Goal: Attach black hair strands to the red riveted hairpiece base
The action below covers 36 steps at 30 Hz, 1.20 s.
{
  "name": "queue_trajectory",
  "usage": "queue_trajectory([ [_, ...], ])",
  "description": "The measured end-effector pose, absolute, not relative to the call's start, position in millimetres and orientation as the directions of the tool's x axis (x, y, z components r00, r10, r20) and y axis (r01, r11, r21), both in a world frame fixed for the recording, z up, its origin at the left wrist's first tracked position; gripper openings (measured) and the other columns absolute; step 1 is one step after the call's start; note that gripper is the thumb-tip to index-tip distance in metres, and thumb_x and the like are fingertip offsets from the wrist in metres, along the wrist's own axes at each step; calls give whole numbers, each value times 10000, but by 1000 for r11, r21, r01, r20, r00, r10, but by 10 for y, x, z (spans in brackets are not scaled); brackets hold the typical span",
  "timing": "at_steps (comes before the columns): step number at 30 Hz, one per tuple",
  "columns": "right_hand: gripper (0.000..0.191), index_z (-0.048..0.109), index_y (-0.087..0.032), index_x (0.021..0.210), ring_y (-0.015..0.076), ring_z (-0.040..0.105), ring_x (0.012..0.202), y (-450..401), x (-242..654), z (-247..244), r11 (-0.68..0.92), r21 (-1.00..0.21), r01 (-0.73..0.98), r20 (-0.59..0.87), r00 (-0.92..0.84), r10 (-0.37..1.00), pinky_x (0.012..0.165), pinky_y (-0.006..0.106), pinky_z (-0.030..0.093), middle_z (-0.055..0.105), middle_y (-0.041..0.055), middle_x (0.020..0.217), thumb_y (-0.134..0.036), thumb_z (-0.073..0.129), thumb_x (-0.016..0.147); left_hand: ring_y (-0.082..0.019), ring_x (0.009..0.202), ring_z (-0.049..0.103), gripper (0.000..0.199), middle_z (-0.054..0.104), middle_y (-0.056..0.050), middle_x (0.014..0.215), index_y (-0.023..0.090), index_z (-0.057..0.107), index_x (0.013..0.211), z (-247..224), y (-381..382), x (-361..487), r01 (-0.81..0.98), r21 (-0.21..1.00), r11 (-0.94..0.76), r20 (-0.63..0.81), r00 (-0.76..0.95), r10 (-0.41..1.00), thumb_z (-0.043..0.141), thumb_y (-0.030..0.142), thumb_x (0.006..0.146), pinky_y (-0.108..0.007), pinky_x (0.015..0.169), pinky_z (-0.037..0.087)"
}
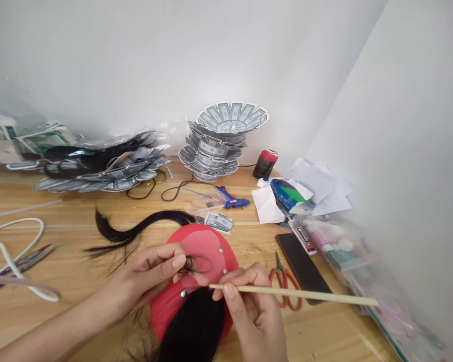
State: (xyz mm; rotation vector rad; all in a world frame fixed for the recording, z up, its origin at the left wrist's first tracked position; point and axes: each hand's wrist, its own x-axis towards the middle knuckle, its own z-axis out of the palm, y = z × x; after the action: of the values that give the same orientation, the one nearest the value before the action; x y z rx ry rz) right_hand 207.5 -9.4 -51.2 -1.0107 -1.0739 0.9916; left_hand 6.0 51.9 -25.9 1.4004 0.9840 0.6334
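Observation:
A round red piece (207, 241) with silvery studs lies at the front middle of the table, a thick lock of black hair (194, 327) over its lower part. My left hand (156, 274) pinches a small tuft of thin black hair (189, 264) above the red piece. Between the thumb and fingers of my right hand (251, 301) is a pale wooden stick (305, 294), its tip pointing left, close to the top of the thick lock. Another black hair strand (136, 229) curves across the table behind my left hand.
Red-handled scissors (287, 286) and a dark phone (302, 266) lie to the right, beside bagged supplies (347, 251). Behind are a blue glue gun (232, 198), a tiered paper stack (215, 146) and a dark can (265, 163). White tubing (13, 261) and more scissors (30, 259) lie left.

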Motion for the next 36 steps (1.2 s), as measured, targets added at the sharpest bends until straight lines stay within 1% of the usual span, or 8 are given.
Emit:
queue_trajectory([
  [2,286,663,-251,812,149,688,759,-89,2088,-500,219,-965,-143,194,166,967,807,298,525,701,-14,777,-499,720,942,-211,954,706,579,757,-33,923,226,767,945,-240,512,70,35,974,225,-212,499,840,714,789,821,-237,880,545],
  [4,301,658,-244,813,149,697,762,-86,2094,-486,193,-967,-166,169,151,974,789,284,540,710,-8,768,-511,725,934,-208,952,699,533,752,-28,913,230,773,936,-226,504,85,-37,964,265,-211,503,838,756,749,816,-237,889,539],
  [10,317,641,-235,804,150,704,767,-82,2117,-451,149,-964,-220,124,122,985,768,264,549,722,-8,753,-512,759,902,-197,868,674,469,754,-52,893,208,794,922,-208,494,136,-67,964,256,-194,478,857,786,670,840,-209,796,524],
  [14,331,635,-234,785,124,679,711,-72,2132,-435,116,-961,-249,91,110,990,728,239,515,715,-27,715,-516,771,893,-175,846,667,377,742,-26,884,237,809,912,-242,503,145,-152,973,174,-72,517,853,756,610,902,-201,812,508],
  [18,367,621,-228,786,105,599,616,-72,2130,-435,73,-958,-277,40,123,992,636,227,455,696,-34,669,-549,776,876,-157,854,660,339,732,-16,876,244,791,919,-300,522,117,-129,989,74,11,562,827,665,549,994,-182,797,493],
  [22,423,577,-224,740,96,562,584,-81,2124,-436,50,-966,-254,18,126,992,607,221,428,693,-30,646,-582,755,879,-165,916,673,352,743,-22,939,243,770,931,-313,534,96,-88,995,36,24,606,795,587,521,1045,-194,845,490],
  [28,449,548,-231,736,96,575,582,-90,2122,-416,59,-978,-198,30,144,989,604,224,426,675,-41,637,-613,732,883,-136,870,646,372,749,2,922,262,784,936,-277,510,98,-56,998,-7,40,608,793,583,559,1038,-158,806,475],
  [36,449,567,-228,721,98,546,569,-92,2114,-417,86,-985,-148,61,170,984,585,228,427,642,-39,637,-615,711,898,-159,893,664,364,753,-14,928,242,774,931,-299,502,76,-36,999,-10,30,606,795,568,516,1051,-185,839,492],
])
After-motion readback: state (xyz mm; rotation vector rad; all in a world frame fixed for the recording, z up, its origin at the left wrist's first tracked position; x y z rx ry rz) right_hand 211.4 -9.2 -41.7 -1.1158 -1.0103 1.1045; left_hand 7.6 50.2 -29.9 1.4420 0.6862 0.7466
